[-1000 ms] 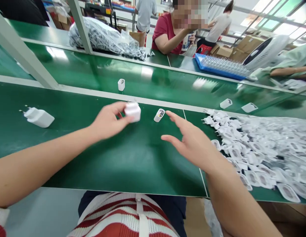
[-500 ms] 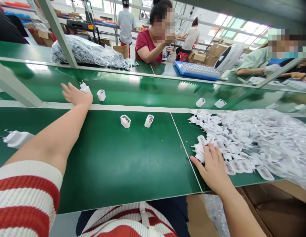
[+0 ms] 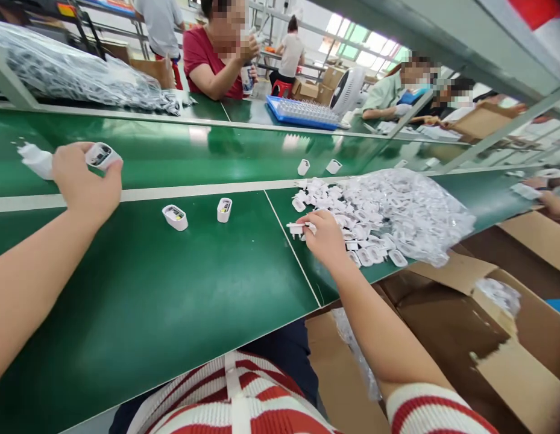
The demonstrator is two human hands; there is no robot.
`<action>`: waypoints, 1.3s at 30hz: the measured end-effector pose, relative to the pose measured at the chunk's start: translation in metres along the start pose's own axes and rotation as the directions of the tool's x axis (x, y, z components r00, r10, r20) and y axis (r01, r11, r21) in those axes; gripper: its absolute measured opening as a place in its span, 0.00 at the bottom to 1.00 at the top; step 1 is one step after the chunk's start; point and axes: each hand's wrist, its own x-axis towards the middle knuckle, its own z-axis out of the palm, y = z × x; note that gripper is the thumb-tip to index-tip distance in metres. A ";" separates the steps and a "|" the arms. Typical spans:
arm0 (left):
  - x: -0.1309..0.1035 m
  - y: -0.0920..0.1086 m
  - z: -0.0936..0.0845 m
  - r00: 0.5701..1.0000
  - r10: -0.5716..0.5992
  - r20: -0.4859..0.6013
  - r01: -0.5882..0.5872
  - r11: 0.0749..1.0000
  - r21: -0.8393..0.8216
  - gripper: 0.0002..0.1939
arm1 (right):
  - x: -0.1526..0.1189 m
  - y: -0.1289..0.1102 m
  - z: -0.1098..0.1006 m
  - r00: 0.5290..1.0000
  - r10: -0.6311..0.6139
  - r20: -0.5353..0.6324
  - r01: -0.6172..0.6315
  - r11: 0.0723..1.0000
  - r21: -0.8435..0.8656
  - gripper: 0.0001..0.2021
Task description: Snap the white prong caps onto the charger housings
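Between thumb and fingers, my left hand (image 3: 83,178) grips an open-ended white charger housing (image 3: 102,155) over the far green belt, dark and metal parts showing inside it. Just left of that hand lies a white plug charger (image 3: 35,158) with two pins, partly covered by the fingers. My right hand (image 3: 325,238) pinches a white plug cover (image 3: 298,228) with pins at the near-left edge of a heap of plug covers (image 3: 363,208). Two more open housings, a left one (image 3: 175,217) and a right one (image 3: 224,210), stand apart on the near green surface.
Two housings (image 3: 304,167) (image 3: 334,166) sit on the far belt. A clear plastic bag (image 3: 410,199) spreads over the heap. Beyond are a blue tray (image 3: 302,113), a fan (image 3: 347,90) and a bag of grey-white parts (image 3: 81,72). Cardboard boxes (image 3: 460,283) stand below right; several people sit behind.
My left hand has taken hold of a charger housing from the far belt. My right hand has lifted a plug cover from the heap's edge. The view has swung right.
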 end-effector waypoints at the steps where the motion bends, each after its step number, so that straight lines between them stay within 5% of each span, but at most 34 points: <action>1: -0.018 0.016 -0.009 0.998 0.060 0.003 -0.060 0.998 -0.024 0.33 | 0.007 -0.002 0.000 0.998 0.041 0.039 -0.044 0.996 0.072 0.08; 3: -0.062 0.049 -0.028 0.983 0.166 -0.075 -0.173 0.981 -0.091 0.27 | 0.020 -0.010 0.002 0.990 0.082 0.114 -0.100 0.981 0.168 0.07; 6: -0.130 0.095 -0.046 0.927 0.336 0.166 -0.267 0.904 -0.335 0.15 | 0.035 -0.033 0.007 0.948 0.059 0.312 -0.174 0.918 0.357 0.12; 10: -0.178 0.116 -0.038 0.833 0.339 0.438 -0.077 0.854 -0.514 0.09 | 0.043 -0.073 0.024 0.775 -0.068 0.628 -0.374 0.753 0.542 0.17; 14: -0.186 0.100 -0.020 0.832 0.250 0.496 0.011 0.885 -0.465 0.12 | 0.031 -0.093 0.052 0.662 -0.086 0.745 -0.329 0.860 0.391 0.11; 17: -0.184 0.093 -0.015 0.822 0.256 0.510 -0.017 0.904 -0.427 0.13 | 0.019 -0.093 0.064 0.742 -0.078 0.665 -0.105 0.968 0.230 0.09; 19: -0.183 0.093 -0.014 0.820 0.224 0.527 0.017 0.910 -0.414 0.16 | 0.013 -0.090 0.063 0.837 -0.104 0.537 0.028 0.989 0.148 0.06; 21: -0.182 0.094 -0.014 0.826 0.174 0.536 0.072 0.911 -0.406 0.19 | 0.009 -0.089 0.059 0.879 -0.182 0.441 0.122 0.980 0.160 0.07; 23: -0.182 0.095 -0.014 0.826 0.165 0.538 0.088 0.907 -0.412 0.20 | 0.008 -0.089 0.057 0.835 -0.342 0.431 0.247 0.933 0.260 0.15; 26: -0.181 0.095 -0.015 0.810 0.213 0.546 0.052 0.902 -0.429 0.14 | 0.009 -0.092 0.061 0.692 -0.535 0.485 0.367 0.839 0.401 0.17; 28: -0.180 0.095 -0.015 0.805 0.223 0.550 0.049 0.899 -0.436 0.12 | 0.011 -0.092 0.066 0.729 -0.470 0.498 0.254 0.861 0.441 0.09; 30: -0.179 0.096 -0.014 0.803 0.221 0.554 0.060 0.894 -0.443 0.11 | 0.012 -0.092 0.068 0.795 -0.291 0.532 -0.025 0.861 0.508 0.10; 32: -0.179 0.096 -0.014 0.803 0.229 0.551 0.059 0.889 -0.455 0.10 | 0.013 -0.093 0.067 0.771 -0.159 0.616 -0.308 0.755 0.579 0.18; 34: -0.179 0.096 -0.013 0.807 0.240 0.539 0.046 0.885 -0.462 0.10 | 0.012 -0.095 0.062 0.701 -0.152 0.697 -0.472 0.634 0.613 0.21; 36: -0.180 0.095 -0.013 0.813 0.229 0.535 0.051 0.887 -0.458 0.14 | 0.011 -0.100 0.057 0.675 -0.167 0.718 -0.538 0.554 0.635 0.22; 39: -0.180 0.094 -0.014 0.816 0.181 0.549 0.104 0.888 -0.447 0.21 | 0.013 -0.110 0.052 0.733 -0.184 0.654 -0.490 0.524 0.697 0.20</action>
